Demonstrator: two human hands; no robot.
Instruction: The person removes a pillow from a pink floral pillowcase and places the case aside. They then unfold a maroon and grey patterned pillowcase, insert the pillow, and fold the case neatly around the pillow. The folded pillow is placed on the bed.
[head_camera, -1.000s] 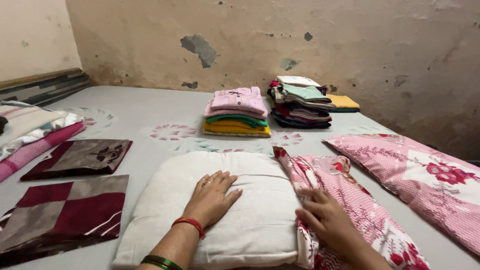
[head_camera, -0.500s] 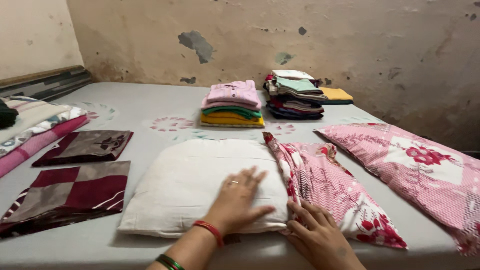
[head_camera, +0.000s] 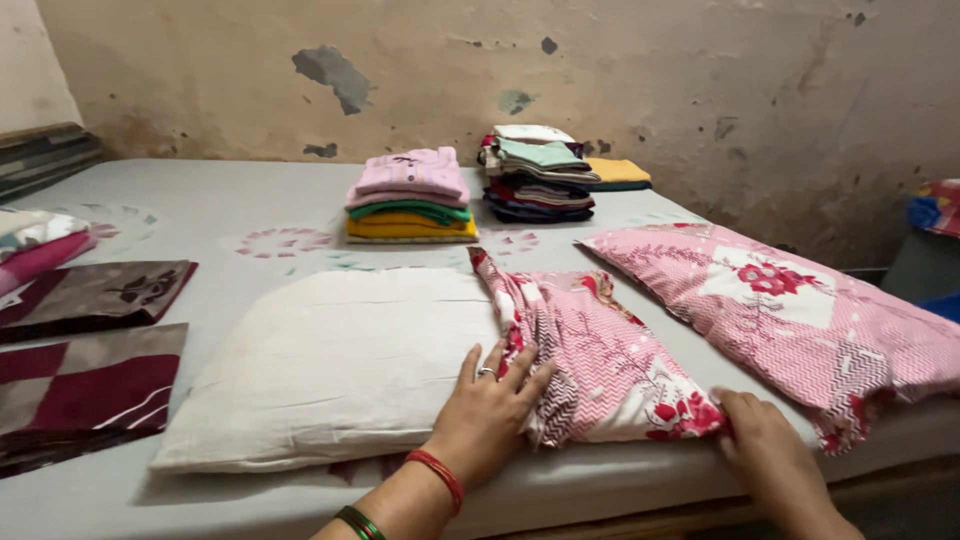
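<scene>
Both hands (head_camera: 490, 400) press pink pillowcase (head_camera: 600, 355) over white pillow (head_camera: 340, 360).

A bare pillow (head_camera: 335, 365) lies on the bed (head_camera: 230, 200), with a pillowcase (head_camera: 600, 355) bunched over its right end. The left hand (head_camera: 490, 405) rests where the two meet; the right hand (head_camera: 765, 455) is at the case's right corner. Another pillow (head_camera: 790, 300) lies further right, folded covers (head_camera: 90, 340) to the left, and two clothes stacks (head_camera: 410, 195) behind

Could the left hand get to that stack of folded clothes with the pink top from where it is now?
Probably yes, with a forward lean. The left hand rests on the white pillow, and only flat pillow and bedsheet lie between it and the stack.
</scene>
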